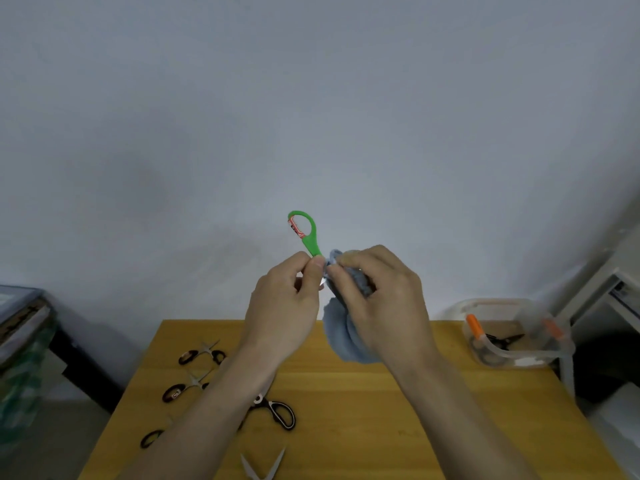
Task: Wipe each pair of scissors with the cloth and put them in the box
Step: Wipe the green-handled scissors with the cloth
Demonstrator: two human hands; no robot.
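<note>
My left hand (289, 299) holds green-handled scissors (306, 233) up in the air, handle loop pointing up. My right hand (377, 296) grips a light blue cloth (341, 337) bunched around the blades, which are hidden. Both hands meet above the far edge of the wooden table (363, 410). A clear plastic box (512, 336) with orange latches stands at the table's far right, with dark-handled scissors (504, 340) inside. Several other scissors lie on the left of the table, among them a black-handled pair (277, 412) and a small brown-handled pair (202, 354).
An open silver pair of blades (263, 465) lies at the near edge. A dark cabinet with stacked items (24, 327) stands to the left of the table. White furniture (602, 299) stands to the right. A plain grey wall is behind.
</note>
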